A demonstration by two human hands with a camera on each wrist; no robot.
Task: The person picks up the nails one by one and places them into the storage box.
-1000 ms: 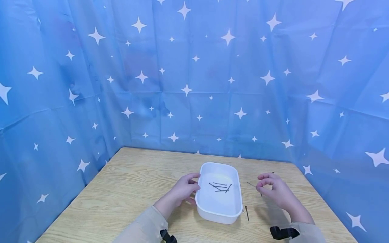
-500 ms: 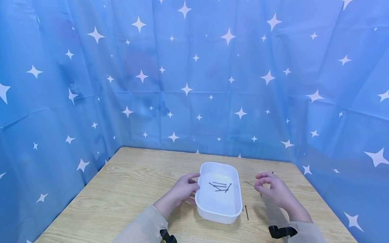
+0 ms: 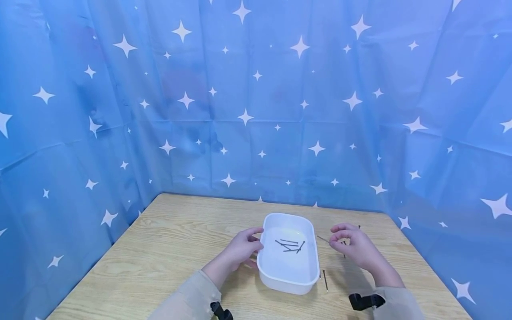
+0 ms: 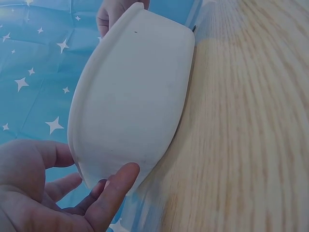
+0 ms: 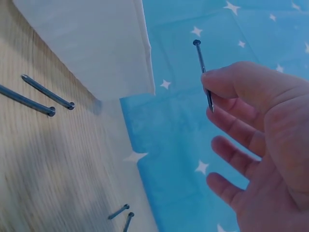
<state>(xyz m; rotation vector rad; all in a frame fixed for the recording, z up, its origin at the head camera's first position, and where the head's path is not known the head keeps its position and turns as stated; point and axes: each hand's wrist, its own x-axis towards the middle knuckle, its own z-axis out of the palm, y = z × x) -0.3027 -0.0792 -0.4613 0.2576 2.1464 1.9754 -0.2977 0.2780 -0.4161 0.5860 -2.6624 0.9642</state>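
Nail [image 5: 200, 59] moved left — slanting, head [image 5: 196, 42] leftward

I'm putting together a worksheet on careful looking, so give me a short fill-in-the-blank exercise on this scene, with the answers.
1. The right hand pinches a nail between its fingers and ____.
2. The largest cluster of nails lies ____ the tub.
3. The tub beside the left hand is ____ in colour.
4. The blue curtain behind the wooden table is patterned with pale ____.

Missing words: thumb; inside; white; stars.
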